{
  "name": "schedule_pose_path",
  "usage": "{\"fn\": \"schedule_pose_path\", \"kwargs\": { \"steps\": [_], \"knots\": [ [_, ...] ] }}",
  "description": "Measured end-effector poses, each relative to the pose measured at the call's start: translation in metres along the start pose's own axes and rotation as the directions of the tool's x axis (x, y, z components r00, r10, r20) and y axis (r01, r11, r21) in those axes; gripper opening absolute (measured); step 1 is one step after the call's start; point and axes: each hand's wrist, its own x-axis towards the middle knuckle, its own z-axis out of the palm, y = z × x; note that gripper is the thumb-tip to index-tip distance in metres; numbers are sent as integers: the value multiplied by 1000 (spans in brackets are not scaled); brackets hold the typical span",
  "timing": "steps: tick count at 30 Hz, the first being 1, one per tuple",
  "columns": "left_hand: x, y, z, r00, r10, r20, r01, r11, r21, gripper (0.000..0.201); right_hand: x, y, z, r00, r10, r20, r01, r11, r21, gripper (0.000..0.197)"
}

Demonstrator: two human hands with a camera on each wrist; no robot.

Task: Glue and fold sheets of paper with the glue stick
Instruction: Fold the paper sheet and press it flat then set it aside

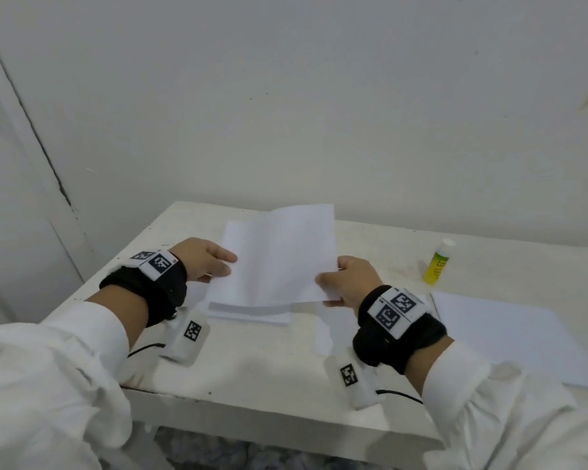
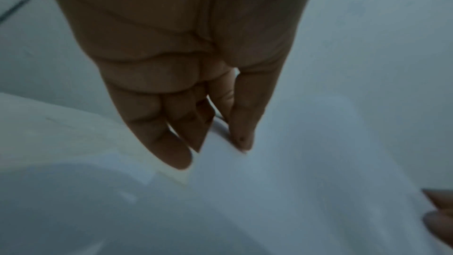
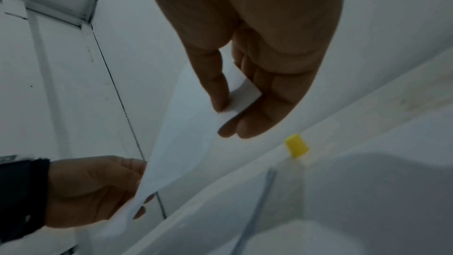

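Observation:
A white sheet of paper [image 1: 279, 256] is held up above the table, bent along a soft crease down its middle. My left hand [image 1: 214, 262] pinches its left edge, thumb on top and fingers beneath. My right hand [image 1: 336, 283] pinches the near right corner between thumb and fingers, which the right wrist view shows at the sheet [image 3: 186, 139]. In the left wrist view the thumb [image 2: 241, 139] presses on the paper [image 2: 294, 181]. A yellow glue stick [image 1: 438, 262] with a white cap stands upright at the right, apart from both hands; its yellow body [image 3: 297, 145] also shows in the right wrist view.
A stack of white sheets [image 1: 252, 313] lies on the white table [image 1: 252, 378] under the held sheet. Another flat sheet [image 1: 510, 334] lies at the right near the table edge. A white wall stands right behind the table, a door frame at the left.

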Motion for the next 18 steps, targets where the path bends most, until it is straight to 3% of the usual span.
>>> {"fn": "schedule_pose_path", "kwargs": {
  "steps": [4, 6, 9, 14, 18],
  "knots": [
    [-11, 35, 52, 989, 103, 108, -106, 994, 27, 32, -13, 24, -70, 994, 73, -86, -75, 997, -22, 9],
    [-14, 49, 82, 978, 126, 164, -138, 989, 62, 29, -20, 39, -98, 983, 145, -115, -149, 989, -26, 16],
    [-16, 56, 121, 965, 81, 250, -114, 986, 123, 21, -25, 59, -123, 961, 231, -154, -245, 966, -82, 36],
    [-17, 51, 155, 935, -28, 353, -80, 954, 287, 22, -24, 75, -133, 927, 331, -175, -364, 909, -206, 16],
    [-20, 50, 161, 930, -57, 362, -81, 931, 356, 25, -23, 77, -133, 899, 412, -149, -435, 881, -186, 23]
  ]
}}
